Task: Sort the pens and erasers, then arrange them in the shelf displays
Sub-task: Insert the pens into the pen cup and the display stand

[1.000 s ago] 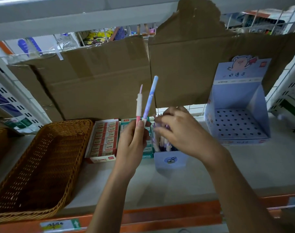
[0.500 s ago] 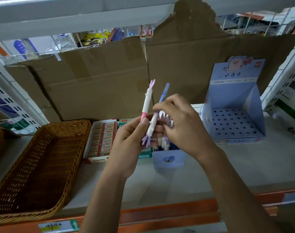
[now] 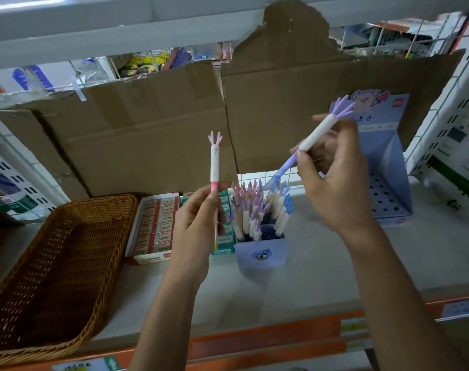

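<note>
My left hand [image 3: 198,223] pinches a pink-and-white pen [image 3: 215,162] upright by its lower end, above the eraser boxes [image 3: 155,226]. My right hand [image 3: 335,180] holds a purple-and-white pen [image 3: 316,135] tilted, its antler top up right and its blue end pointing down left. Below and between the hands stands a small blue pen cup [image 3: 261,254] filled with several similar pens [image 3: 254,210]. A blue display stand with holes [image 3: 388,188] sits at the right, partly behind my right hand.
A wicker basket [image 3: 54,263] lies at the left of the shelf [image 3: 335,269]. Cardboard sheets [image 3: 147,129] line the back. A teal box [image 3: 225,236] stands between the eraser boxes and the cup. An orange shelf edge [image 3: 254,341] runs along the front.
My right hand took the purple pen away from my left hand and carried it up and to the right. The left hand now holds only the pink pen.
</note>
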A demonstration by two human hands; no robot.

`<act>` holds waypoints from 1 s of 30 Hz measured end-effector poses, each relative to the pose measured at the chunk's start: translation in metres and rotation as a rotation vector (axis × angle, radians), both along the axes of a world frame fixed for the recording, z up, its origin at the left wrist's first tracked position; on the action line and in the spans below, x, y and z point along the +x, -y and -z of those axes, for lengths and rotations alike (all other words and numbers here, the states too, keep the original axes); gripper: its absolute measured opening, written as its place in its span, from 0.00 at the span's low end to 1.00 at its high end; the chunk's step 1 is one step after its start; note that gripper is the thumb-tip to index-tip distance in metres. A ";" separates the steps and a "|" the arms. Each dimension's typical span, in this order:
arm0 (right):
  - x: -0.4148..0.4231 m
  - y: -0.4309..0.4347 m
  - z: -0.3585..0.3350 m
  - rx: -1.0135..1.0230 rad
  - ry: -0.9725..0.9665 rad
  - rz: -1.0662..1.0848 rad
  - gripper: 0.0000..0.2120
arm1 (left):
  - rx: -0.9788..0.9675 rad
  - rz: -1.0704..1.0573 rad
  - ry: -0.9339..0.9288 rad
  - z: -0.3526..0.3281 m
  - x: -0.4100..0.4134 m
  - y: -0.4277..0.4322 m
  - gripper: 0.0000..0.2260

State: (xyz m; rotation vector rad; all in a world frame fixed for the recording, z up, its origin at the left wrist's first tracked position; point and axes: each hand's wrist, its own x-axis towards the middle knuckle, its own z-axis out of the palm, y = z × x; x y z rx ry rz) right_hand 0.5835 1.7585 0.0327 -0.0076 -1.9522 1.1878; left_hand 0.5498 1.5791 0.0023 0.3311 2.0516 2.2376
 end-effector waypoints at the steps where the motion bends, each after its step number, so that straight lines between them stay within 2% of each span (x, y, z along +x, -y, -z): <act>1: 0.002 0.000 -0.001 -0.028 -0.004 -0.033 0.20 | -0.009 -0.004 -0.012 0.000 0.000 0.000 0.13; 4: 0.008 0.006 -0.003 -0.016 0.033 -0.175 0.27 | 0.008 -0.020 -0.011 0.000 0.001 0.001 0.11; 8: 0.004 0.020 0.005 0.115 0.184 -0.231 0.34 | 0.010 -0.022 -0.019 0.003 0.000 0.000 0.10; 11: -0.003 0.027 0.015 0.309 0.341 -0.242 0.40 | -0.022 -0.025 -0.070 0.005 -0.002 0.002 0.10; 13: -0.006 0.029 0.019 0.442 0.375 -0.211 0.36 | -0.037 -0.020 -0.106 0.006 -0.002 0.002 0.10; 16: -0.011 0.030 0.021 0.592 0.375 -0.118 0.17 | -0.059 -0.015 -0.164 0.006 -0.002 0.004 0.11; 18: -0.013 0.029 0.022 0.537 0.350 -0.120 0.10 | -0.062 0.001 -0.197 0.006 -0.002 0.005 0.13; 22: -0.012 0.018 0.009 0.321 0.261 -0.068 0.09 | -0.076 0.000 -0.286 0.001 -0.006 0.007 0.09; 26: -0.010 0.014 -0.009 0.107 0.220 -0.210 0.20 | -0.084 -0.039 -0.434 -0.010 -0.016 0.003 0.08; 30: -0.014 0.021 -0.029 0.092 0.104 -0.355 0.30 | -0.181 -0.059 -0.612 -0.021 -0.028 -0.008 0.10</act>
